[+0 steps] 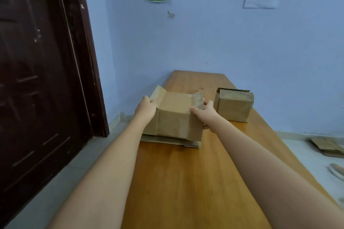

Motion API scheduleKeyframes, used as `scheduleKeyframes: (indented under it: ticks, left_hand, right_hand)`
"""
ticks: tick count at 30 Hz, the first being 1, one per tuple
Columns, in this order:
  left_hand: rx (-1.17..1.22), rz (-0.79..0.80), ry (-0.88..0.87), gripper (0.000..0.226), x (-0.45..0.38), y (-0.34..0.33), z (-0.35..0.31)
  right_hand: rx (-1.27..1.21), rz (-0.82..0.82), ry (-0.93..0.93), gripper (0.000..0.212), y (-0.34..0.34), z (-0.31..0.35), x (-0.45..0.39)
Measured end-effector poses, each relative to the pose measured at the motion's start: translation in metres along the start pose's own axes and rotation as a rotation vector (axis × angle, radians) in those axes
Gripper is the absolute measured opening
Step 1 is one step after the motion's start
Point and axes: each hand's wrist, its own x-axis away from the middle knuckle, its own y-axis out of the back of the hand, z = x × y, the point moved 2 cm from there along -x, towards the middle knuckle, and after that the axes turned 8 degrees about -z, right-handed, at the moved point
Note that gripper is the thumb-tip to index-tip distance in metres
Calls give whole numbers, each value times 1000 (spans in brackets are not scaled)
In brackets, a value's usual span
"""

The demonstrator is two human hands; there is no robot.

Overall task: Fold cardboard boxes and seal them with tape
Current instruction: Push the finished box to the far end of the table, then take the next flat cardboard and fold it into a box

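We hold the half-formed cardboard box on a stack of flat cardboard blanks at the left edge of the wooden table. Our left hand curls onto its left end flap, our right hand pinches the right flap, probably to fold both inward. A folded box sits nearby, right.

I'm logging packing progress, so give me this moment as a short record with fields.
surface: wooden table
box in work: cardboard box, end flaps still open, resting on flat cardboard
left hand: grips the box's left end
right hand: grips its right end
finished: smaller box, to the right
tape: none visible
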Motion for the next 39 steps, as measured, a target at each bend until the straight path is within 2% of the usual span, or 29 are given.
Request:
scheduleKeyframes:
  ticks: [3,7,10,12,16,18,21,23,24,27,29,33,39]
  left_hand:
    - [53,29,-21,21,19,18,-10]
    - [47,134,-14,26,43,47,-23]
    - [-36,279,47,78,64,75,-36]
    - [-155,344,0,95,77,95,-45]
    - [-222,402,-68,108,100,121,-55]
    - [-152,419,-95,109,114,125,-60]
    - [3,421,-109,118,133,132,-63]
    - [38,430,-115,113,142,136,-62]
    - [73,426,-114,104,146,137,-62]
    - [305,423,-82,46,156,139,-61]
    - [385,412,-66,29,162,139,-61]
    - [491,346,-9,39,172,139,-50]
    - [599,253,40,53,187,118,-22]
  right_hand:
    - [-12,-56,35,56,12,12,21]
    - [43,-107,102,50,35,35,57]
    - [154,-79,188,55,57,53,89]
    - [200,-36,259,52,71,65,110]
    - [250,52,327,48,96,86,149]
    - [274,91,338,52,106,92,163]
    - [282,156,372,47,117,101,189]
    - [315,168,390,47,124,105,200]
    - [341,160,397,46,126,106,205]
    - [376,60,435,42,132,105,213]
    - [327,-60,457,39,135,100,216]
    - [254,-228,371,57,144,79,216]
    - [128,-319,112,95,130,18,216]
